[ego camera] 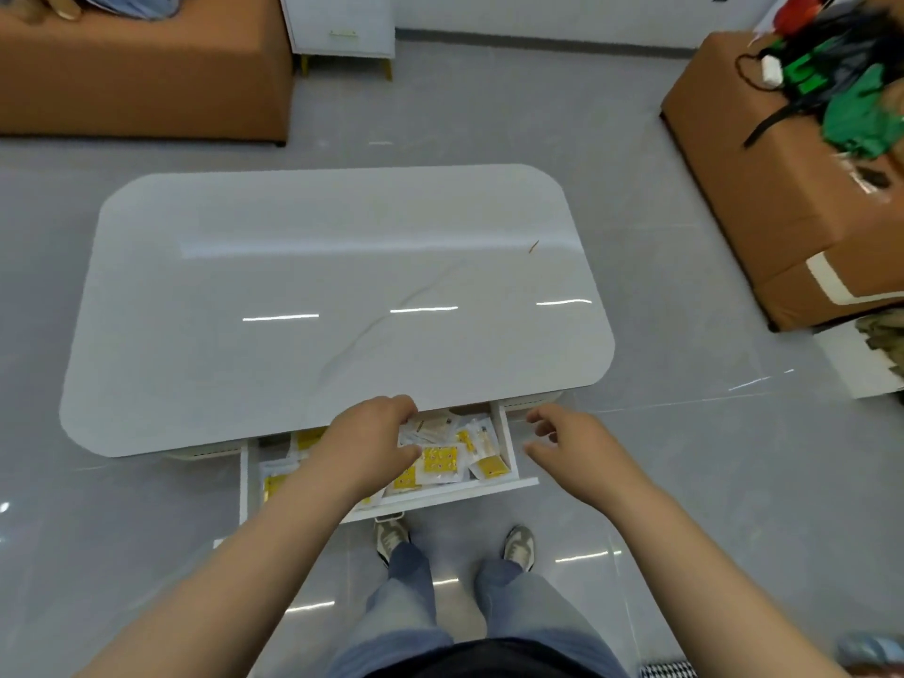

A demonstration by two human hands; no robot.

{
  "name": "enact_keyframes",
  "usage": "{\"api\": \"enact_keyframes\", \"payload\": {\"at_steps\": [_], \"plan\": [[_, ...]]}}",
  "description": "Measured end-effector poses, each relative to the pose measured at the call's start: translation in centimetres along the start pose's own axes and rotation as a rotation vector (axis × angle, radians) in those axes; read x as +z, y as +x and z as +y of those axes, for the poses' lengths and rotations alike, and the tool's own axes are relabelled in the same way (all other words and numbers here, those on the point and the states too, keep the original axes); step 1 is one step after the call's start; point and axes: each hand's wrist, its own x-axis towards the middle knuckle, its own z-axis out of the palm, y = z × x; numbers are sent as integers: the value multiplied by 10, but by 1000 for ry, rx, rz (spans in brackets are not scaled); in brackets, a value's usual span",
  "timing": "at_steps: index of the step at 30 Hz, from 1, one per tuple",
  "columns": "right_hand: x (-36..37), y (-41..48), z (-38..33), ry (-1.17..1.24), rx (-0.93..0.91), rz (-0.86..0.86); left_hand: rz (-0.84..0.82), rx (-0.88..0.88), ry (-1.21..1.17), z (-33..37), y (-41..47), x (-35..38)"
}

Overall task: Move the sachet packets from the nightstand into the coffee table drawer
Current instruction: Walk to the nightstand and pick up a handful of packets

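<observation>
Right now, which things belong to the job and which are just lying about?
Job: sachets, drawer, coffee table, nightstand, left hand, right hand.
Lying about: brown couch, brown seat, green clutter on it.

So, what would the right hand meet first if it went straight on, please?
The right hand would probably meet the drawer's right wall; if it is higher, the sachets beyond. Depth is unclear.
</observation>
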Motion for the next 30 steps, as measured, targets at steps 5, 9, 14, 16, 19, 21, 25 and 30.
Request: {"api": "enact_keyframes", "payload": {"at_steps": [5,9,14,16,19,21,25,30], "plan": [[-38,-24,40,-4,20,105,27,144,53,73,12,-9],[-72,-44,85,8,47,190,48,246,132,141,18,-6],[-120,-78,159,-9,61,285,50,315,188,233,21,12],[-142,-94,194,-21,71,323,50,343,223,275,21,25],[-171,-115,244,-48,94,364,60,403,261,336,22,42],[-190,-127,273,-66,116,389,61,443,256,372,23,51],[-222,-146,321,-74,162,430,51,487,245,429,31,61],[-259,-146,363,-32,224,462,31,500,219,475,56,61]]}}
